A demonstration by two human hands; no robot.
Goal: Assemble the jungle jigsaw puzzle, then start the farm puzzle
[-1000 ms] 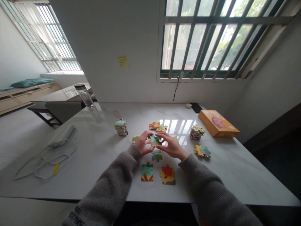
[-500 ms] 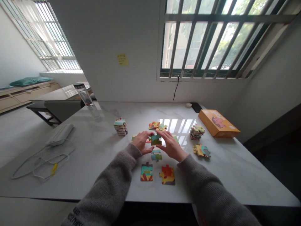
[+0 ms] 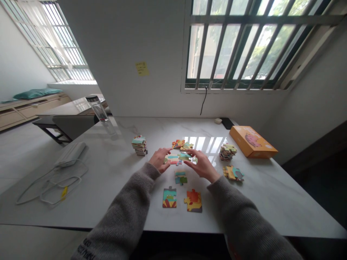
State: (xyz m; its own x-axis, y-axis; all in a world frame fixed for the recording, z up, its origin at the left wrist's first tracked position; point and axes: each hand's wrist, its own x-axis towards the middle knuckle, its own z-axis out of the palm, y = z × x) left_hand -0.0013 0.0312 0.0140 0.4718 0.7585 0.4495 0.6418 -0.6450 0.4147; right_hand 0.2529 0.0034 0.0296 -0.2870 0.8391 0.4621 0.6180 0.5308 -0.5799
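My right hand (image 3: 202,165) pinches a light green and teal jigsaw piece (image 3: 185,156) between thumb and fingers, above the table's middle. To its left, my left hand (image 3: 159,160) has thumb and fingers spread apart around the edge of some pale green, teal and red pieces (image 3: 173,157) on the table. Nearer me are a blue-green piece group (image 3: 181,178), a teal frog-like piece (image 3: 169,198) and a yellow and orange piece pair (image 3: 193,201). Behind the hands sit red-orange pieces (image 3: 178,144) and a pale yellow-green piece (image 3: 187,145).
Piece stacks stand at left (image 3: 139,145) and right (image 3: 227,152), with loose yellow and grey pieces (image 3: 233,173) nearby. An orange box (image 3: 253,142), a black phone-like object (image 3: 227,123), a glass bottle (image 3: 97,109) and a white device with cable (image 3: 70,154) lie farther out.
My left hand has let go of the green piece and drawn slightly left. The piece in my right hand has tilted flatter, and the pieces beneath show more.
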